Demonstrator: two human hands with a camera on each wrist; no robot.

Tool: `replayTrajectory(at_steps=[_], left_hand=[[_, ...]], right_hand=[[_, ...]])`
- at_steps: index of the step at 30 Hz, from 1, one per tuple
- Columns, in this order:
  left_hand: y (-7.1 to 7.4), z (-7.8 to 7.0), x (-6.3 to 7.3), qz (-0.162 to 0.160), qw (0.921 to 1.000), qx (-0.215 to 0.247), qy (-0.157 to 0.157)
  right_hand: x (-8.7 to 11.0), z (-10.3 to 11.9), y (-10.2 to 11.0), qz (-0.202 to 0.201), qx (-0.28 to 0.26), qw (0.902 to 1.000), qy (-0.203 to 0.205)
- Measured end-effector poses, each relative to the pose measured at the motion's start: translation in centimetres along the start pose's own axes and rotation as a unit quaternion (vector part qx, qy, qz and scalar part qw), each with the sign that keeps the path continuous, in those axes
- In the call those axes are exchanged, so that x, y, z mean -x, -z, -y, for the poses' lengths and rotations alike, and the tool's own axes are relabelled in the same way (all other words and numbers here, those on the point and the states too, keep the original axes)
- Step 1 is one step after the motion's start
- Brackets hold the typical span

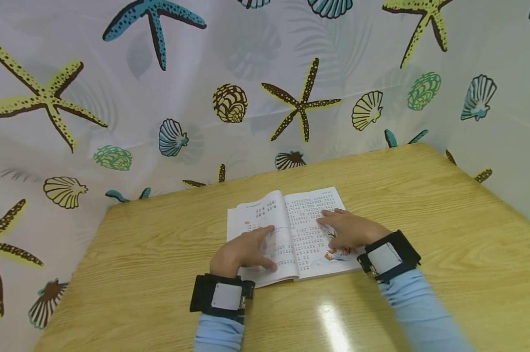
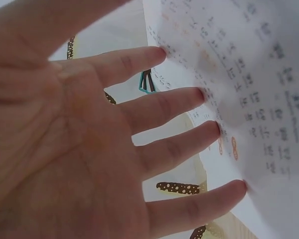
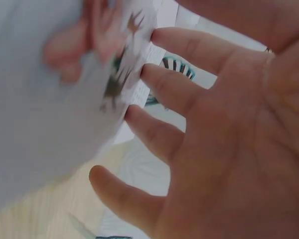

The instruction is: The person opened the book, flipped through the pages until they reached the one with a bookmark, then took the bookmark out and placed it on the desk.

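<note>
An open book point(image 1: 308, 230) with printed text lies on the wooden table, its left page bulging up near the spine. My left hand point(image 1: 244, 252) is spread over the left page; in the left wrist view, the fingertips point(image 2: 209, 128) of that straight-fingered left hand touch the printed paper. Over the lower right page, beside a coloured picture point(image 1: 335, 254), is my right hand point(image 1: 350, 229). The right wrist view shows its fingers point(image 3: 164, 87) apart and nearly straight, several tips at the paper and the little finger off the page's edge. Neither hand grips anything.
The wooden table point(image 1: 150, 264) extends around the book on all sides. Behind it and to the right hangs a pale cloth point(image 1: 256, 49) printed with starfish and shells. Both wrists carry black straps point(image 1: 216, 296) over light blue sleeves point(image 1: 423, 303).
</note>
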State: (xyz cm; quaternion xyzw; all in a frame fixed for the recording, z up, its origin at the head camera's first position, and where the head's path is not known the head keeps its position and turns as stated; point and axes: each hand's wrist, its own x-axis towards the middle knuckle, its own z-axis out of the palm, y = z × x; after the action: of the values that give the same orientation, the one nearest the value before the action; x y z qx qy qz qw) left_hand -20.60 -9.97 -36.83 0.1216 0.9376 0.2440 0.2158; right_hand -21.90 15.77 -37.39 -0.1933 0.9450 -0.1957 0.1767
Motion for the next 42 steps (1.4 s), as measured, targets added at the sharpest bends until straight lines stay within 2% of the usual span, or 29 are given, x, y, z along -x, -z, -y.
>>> replayTrajectory(at_steps=[5,10,14,20,23,36,42], left_hand=[[0.1,-0.2,0.2,0.003,0.9999,-0.007,0.011],[0.1,-0.4,0.3,0.004,0.9998,-0.018,0.009],[0.0,-0.3,0.2,0.001,0.9997,-0.022,0.006],[-0.3,-0.3,-0.1,-0.015,0.9969,-0.078,0.000],[-0.4,-0.4,-0.2,-0.021,0.9958,-0.089,-0.001],[-0.5,-0.7,-0.1,-0.027,0.9957,-0.088,-0.004],[-0.5,-0.7,0.0,-0.021,0.9954,-0.093,-0.001]], right_hand=[[0.2,-1.2,0.2,-0.005,-0.012,0.9995,0.029],[0.1,-1.4,0.2,-0.005,-0.018,0.9995,0.027],[0.1,-1.4,0.2,-0.007,-0.025,0.9996,0.008],[0.4,-1.7,0.5,-0.016,-0.039,0.9975,-0.057],[0.5,-2.0,0.6,-0.020,-0.037,0.9963,-0.075],[0.6,-2.5,0.7,-0.031,-0.029,0.9962,-0.076],[0.5,-3.0,0.9,-0.029,-0.042,0.9963,-0.070]])
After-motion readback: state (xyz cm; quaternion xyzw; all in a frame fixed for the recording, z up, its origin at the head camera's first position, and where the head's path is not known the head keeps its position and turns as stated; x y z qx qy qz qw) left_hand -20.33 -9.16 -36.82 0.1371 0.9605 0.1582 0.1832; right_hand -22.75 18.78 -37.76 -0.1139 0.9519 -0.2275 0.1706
